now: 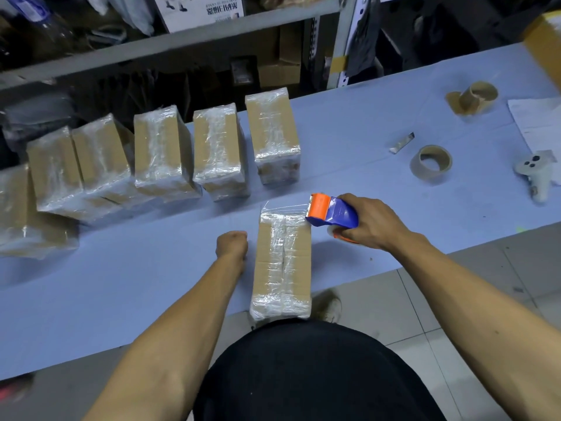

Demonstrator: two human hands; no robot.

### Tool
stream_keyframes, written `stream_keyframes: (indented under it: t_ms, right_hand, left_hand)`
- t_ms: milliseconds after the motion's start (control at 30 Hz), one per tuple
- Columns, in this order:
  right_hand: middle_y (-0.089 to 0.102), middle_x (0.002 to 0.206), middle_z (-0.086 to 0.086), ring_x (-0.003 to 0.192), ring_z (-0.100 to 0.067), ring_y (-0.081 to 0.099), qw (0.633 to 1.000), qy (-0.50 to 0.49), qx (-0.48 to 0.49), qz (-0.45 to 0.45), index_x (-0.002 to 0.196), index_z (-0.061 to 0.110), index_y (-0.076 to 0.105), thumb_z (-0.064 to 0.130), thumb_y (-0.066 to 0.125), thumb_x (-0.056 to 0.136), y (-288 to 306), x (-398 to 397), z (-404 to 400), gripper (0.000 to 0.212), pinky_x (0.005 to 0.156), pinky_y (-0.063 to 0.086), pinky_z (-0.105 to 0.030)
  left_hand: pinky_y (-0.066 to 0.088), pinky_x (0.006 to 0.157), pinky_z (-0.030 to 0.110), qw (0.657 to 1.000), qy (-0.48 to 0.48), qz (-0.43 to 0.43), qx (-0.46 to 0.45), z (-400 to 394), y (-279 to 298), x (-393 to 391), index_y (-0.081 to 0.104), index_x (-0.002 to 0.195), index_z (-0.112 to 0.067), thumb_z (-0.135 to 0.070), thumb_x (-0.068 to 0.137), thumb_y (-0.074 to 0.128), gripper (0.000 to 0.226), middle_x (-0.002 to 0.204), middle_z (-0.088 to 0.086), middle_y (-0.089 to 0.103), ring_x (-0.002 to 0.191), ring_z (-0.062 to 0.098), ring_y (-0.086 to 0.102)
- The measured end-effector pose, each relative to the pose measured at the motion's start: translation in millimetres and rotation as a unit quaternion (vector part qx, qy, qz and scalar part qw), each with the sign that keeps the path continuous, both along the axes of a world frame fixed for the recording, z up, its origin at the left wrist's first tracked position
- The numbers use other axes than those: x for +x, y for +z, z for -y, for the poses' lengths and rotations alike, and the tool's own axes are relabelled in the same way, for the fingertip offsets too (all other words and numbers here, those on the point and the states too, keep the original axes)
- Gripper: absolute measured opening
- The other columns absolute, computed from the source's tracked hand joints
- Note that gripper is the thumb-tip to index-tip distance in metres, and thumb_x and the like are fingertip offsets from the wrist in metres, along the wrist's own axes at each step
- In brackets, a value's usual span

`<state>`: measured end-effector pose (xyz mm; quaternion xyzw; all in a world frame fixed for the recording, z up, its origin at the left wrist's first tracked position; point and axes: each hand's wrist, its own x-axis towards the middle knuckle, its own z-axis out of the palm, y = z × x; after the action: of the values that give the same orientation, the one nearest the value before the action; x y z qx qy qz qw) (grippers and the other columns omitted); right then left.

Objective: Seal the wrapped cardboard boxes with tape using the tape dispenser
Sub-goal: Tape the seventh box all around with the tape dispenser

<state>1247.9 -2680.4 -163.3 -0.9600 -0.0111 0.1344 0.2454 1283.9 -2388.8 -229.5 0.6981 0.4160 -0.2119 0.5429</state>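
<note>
blue table (121,284) (tape rolls (431,161) on it); shelving (182,38) behind

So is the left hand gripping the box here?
No. The left hand is a closed fist resting beside the wrapped box, holding nothing.

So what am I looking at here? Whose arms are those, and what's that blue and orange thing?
The camera sits on a person's head and looks down, so the arms are that person's own. They stand at a light blue table. The right hand grips a blue and orange tape dispenser, a tool that rolls out clear sticky tape, at the far end of the box in front of them. The left hand is a fist beside that box, holding nothing I can see. More plastic-wrapped boxes wait in a row behind. To the right lie cardboard tape rings and a white game-style controller.
</note>
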Motion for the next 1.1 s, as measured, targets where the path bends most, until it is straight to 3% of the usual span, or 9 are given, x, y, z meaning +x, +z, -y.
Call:
stream_keyframes:
  t_ms: [100, 200, 400, 500, 633, 733, 867, 967, 1100]
  right_hand:
    - [0.066, 0.111, 0.003, 0.089, -0.020, 0.060, 1.000, 0.002, 0.009, 0.005, 0.128, 0.026, 0.051, 0.047, 0.076, 0.078, -4.8, -0.2, 2.7, 0.060, 0.068, 0.042, -0.026]
    - [0.065, 0.115, 0.003, 0.092, -0.019, 0.060, 1.000, 0.016, 0.017, 0.007, 0.131, 0.025, 0.049, 0.048, 0.076, 0.078, -6.0, 3.1, 0.4, 0.064, 0.069, 0.044, -0.026]
    - [0.064, 0.111, 0.007, 0.091, -0.018, 0.060, 0.998, 0.054, 0.018, 0.003, 0.129, 0.030, 0.048, 0.053, 0.073, 0.079, -4.7, 3.0, 14.6, 0.061, 0.073, 0.052, -0.032]
    - [0.064, 0.105, 0.008, 0.086, -0.018, 0.059, 0.998, 0.053, 0.013, -0.024, 0.126, 0.032, 0.047, 0.052, 0.073, 0.079, -5.3, -5.6, 40.9, 0.057, 0.072, 0.053, -0.034]
    - [0.065, 0.105, 0.002, 0.088, -0.023, 0.060, 0.993, 0.037, -0.085, -0.069, 0.127, 0.031, 0.048, 0.046, 0.071, 0.079, -7.4, -15.8, 73.0, 0.056, 0.071, 0.052, -0.034]
    - [0.063, 0.105, -0.006, 0.092, -0.029, 0.061, 0.982, 0.061, -0.169, -0.055, 0.132, 0.025, 0.047, 0.038, 0.067, 0.081, -8.8, -5.9, 52.6, 0.056, 0.067, 0.044, -0.032]
    - [0.060, 0.100, -0.008, 0.085, -0.030, 0.059, 0.967, 0.092, -0.232, -0.046, 0.127, 0.018, 0.048, 0.022, 0.062, 0.080, -8.7, 6.1, -2.8, 0.050, 0.065, 0.034, -0.031]
    - [0.060, 0.095, -0.007, 0.077, -0.027, 0.052, 0.955, 0.083, -0.283, -0.043, 0.113, 0.015, 0.052, 0.019, 0.064, 0.077, -5.9, 14.1, -33.4, 0.038, 0.067, 0.032, -0.031]
    - [0.064, 0.098, -0.003, 0.088, -0.023, 0.062, 0.935, 0.095, -0.340, -0.033, 0.100, 0.016, 0.057, 0.009, 0.062, 0.080, -0.8, 31.4, -69.6, 0.022, 0.070, 0.031, -0.030]
  left_hand:
    - [0.044, 0.081, 0.032, 0.990, -0.054, 0.125, -0.023, 6.1, 13.9, 0.4, 0.061, 0.087, -0.017, -0.046, 0.100, 0.053, 0.033, 0.095, 0.000, 0.063, 0.086, 0.018, 0.057]
    - [0.053, 0.083, 0.036, 0.970, -0.177, 0.162, -0.034, 31.1, 24.9, 1.0, 0.069, 0.091, -0.018, -0.066, 0.086, 0.055, 0.051, 0.096, -0.001, 0.073, 0.087, 0.015, 0.066]
    - [0.053, 0.072, 0.034, 0.960, -0.216, 0.177, 0.035, 37.1, 20.6, -1.9, 0.067, 0.080, -0.013, -0.069, 0.082, 0.056, 0.057, 0.075, -0.002, 0.073, 0.071, 0.016, 0.068]
    - [0.057, 0.082, 0.045, 0.963, -0.206, 0.173, 0.017, 35.2, 19.5, -1.5, 0.069, 0.084, -0.010, -0.071, 0.078, 0.057, 0.063, 0.082, 0.006, 0.076, 0.084, 0.028, 0.073]
    - [0.056, 0.084, 0.052, 0.960, -0.214, 0.180, 0.023, 38.9, 22.7, -2.1, 0.066, 0.088, -0.003, -0.072, 0.079, 0.056, 0.070, 0.084, 0.012, 0.074, 0.079, 0.029, 0.070]
    - [0.056, 0.085, 0.050, 0.957, -0.223, 0.180, 0.033, 40.0, 24.0, -3.4, 0.066, 0.089, -0.007, -0.074, 0.079, 0.053, 0.069, 0.089, 0.014, 0.074, 0.090, 0.037, 0.070]
    - [0.056, 0.076, 0.035, 0.957, -0.222, 0.182, 0.045, 40.1, 21.5, -3.1, 0.068, 0.082, -0.021, -0.062, 0.090, 0.056, 0.043, 0.082, -0.002, 0.075, 0.078, 0.018, 0.071]
    - [0.050, 0.071, 0.026, 0.955, -0.229, 0.183, 0.050, 40.6, 20.9, -3.0, 0.070, 0.092, -0.024, -0.057, 0.094, 0.056, 0.036, 0.090, -0.006, 0.075, 0.081, 0.008, 0.069]
    - [0.046, 0.071, 0.025, 0.953, -0.230, 0.190, 0.049, 41.8, 21.9, -2.9, 0.064, 0.087, -0.026, -0.055, 0.094, 0.057, 0.031, 0.087, -0.009, 0.070, 0.076, 0.005, 0.063]
